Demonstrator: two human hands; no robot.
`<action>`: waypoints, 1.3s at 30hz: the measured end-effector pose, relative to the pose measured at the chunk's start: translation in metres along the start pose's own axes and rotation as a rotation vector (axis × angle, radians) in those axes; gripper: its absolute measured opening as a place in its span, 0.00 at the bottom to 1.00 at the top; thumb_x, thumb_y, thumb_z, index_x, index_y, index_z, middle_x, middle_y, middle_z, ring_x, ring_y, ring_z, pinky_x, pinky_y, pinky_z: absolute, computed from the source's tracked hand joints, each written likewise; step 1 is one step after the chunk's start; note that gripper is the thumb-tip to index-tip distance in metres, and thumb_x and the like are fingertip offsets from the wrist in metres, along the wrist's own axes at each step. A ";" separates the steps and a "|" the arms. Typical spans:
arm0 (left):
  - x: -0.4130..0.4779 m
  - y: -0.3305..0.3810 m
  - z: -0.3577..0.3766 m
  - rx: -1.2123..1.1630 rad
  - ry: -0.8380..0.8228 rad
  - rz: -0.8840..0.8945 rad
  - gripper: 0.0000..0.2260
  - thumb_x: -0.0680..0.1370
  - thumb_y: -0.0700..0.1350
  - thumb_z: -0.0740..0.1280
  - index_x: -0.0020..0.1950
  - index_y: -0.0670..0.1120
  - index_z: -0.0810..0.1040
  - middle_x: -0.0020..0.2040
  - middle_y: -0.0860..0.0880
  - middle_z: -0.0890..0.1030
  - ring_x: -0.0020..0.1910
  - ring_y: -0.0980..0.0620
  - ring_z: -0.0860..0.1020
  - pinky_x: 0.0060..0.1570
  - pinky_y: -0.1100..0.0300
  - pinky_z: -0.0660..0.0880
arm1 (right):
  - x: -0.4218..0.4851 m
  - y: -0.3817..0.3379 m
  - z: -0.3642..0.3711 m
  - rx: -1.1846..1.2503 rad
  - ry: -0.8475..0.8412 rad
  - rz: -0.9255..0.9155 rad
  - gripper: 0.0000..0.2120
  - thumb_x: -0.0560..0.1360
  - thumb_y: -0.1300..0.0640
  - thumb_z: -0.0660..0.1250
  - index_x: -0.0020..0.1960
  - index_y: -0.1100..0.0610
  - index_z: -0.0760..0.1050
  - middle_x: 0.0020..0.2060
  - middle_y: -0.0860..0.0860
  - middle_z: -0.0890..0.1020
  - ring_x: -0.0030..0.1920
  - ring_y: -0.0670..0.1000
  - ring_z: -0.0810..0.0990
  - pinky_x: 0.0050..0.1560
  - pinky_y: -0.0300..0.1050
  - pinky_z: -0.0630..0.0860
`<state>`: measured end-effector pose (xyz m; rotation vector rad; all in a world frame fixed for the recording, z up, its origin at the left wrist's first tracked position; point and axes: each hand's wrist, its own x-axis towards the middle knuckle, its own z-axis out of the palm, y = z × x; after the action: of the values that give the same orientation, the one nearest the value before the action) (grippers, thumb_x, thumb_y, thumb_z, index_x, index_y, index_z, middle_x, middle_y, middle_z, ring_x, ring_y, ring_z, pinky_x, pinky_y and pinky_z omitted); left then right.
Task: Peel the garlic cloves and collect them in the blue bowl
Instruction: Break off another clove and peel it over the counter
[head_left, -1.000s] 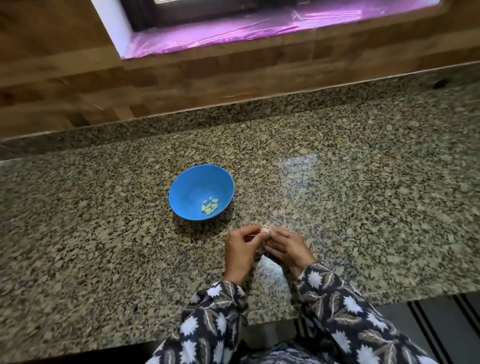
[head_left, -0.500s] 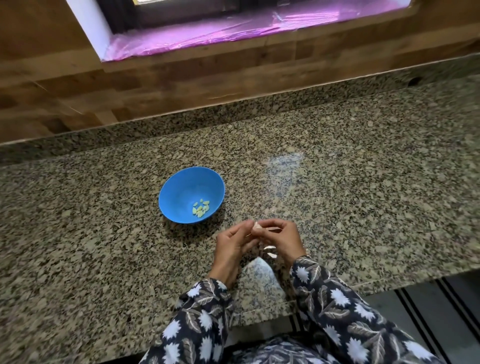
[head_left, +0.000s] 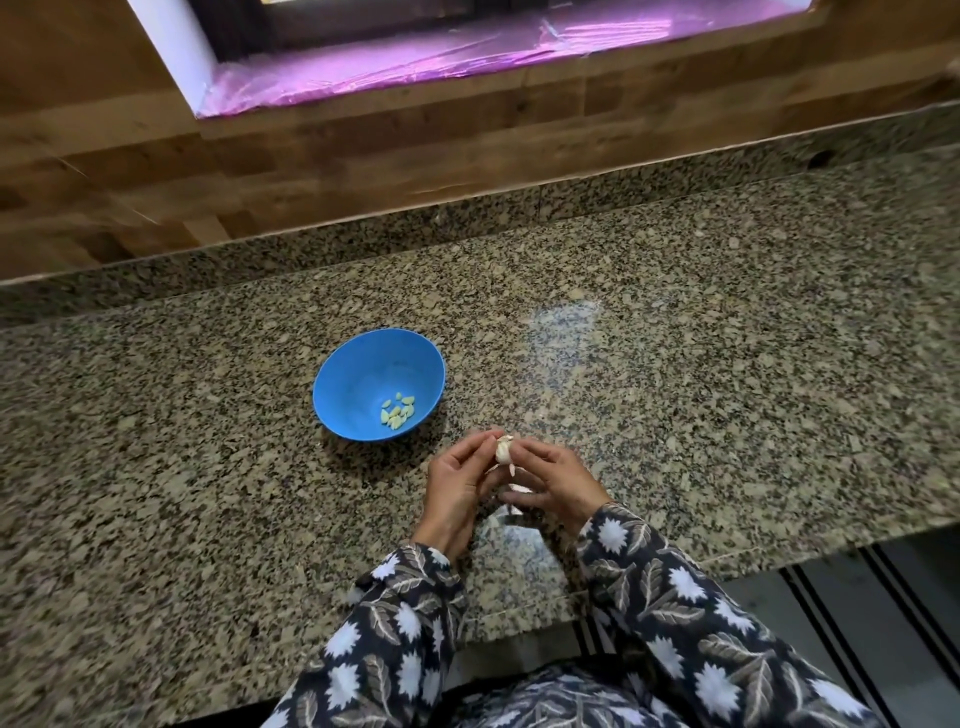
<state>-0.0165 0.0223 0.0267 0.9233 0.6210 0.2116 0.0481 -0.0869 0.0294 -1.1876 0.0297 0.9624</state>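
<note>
While the blue bowl (head_left: 358, 379) sits on the granite counter (head_left: 727, 364) as before, a small heap of peeled cloves (head_left: 397, 418) inside it, the left hand (head_left: 457, 483) just right of it pinches a white garlic piece (head_left: 503, 449) with curled fingers. More of the garlic shows than half a second ago. The right hand (head_left: 556, 480) pinches its other side, with papery skin (head_left: 512, 470) dangling below.

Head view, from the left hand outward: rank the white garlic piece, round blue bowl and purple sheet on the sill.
1. White garlic piece, held in the left hand.
2. Round blue bowl, ahead and left.
3. Purple sheet, far back.
</note>
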 end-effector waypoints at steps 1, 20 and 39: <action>0.000 -0.001 0.001 0.039 0.019 0.024 0.06 0.76 0.35 0.65 0.51 0.39 0.80 0.50 0.42 0.83 0.46 0.49 0.83 0.42 0.62 0.80 | -0.002 0.000 0.001 0.033 -0.022 0.001 0.10 0.76 0.63 0.63 0.56 0.61 0.76 0.48 0.55 0.81 0.44 0.53 0.82 0.40 0.43 0.81; -0.003 -0.005 -0.001 0.374 -0.007 0.127 0.15 0.72 0.32 0.70 0.58 0.38 0.79 0.50 0.47 0.83 0.49 0.55 0.82 0.45 0.65 0.78 | 0.001 0.003 -0.011 0.077 0.122 -0.057 0.12 0.73 0.66 0.66 0.56 0.66 0.75 0.49 0.59 0.81 0.38 0.47 0.84 0.39 0.35 0.80; -0.004 -0.032 0.013 1.046 0.313 0.546 0.08 0.78 0.40 0.64 0.54 0.40 0.80 0.47 0.45 0.82 0.42 0.52 0.78 0.42 0.60 0.78 | 0.002 0.014 0.005 0.170 0.295 -0.070 0.11 0.71 0.70 0.66 0.53 0.68 0.76 0.46 0.58 0.81 0.41 0.52 0.81 0.37 0.37 0.80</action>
<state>-0.0147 -0.0073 0.0090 2.1014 0.7621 0.5500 0.0381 -0.0814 0.0197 -1.1564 0.2977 0.7027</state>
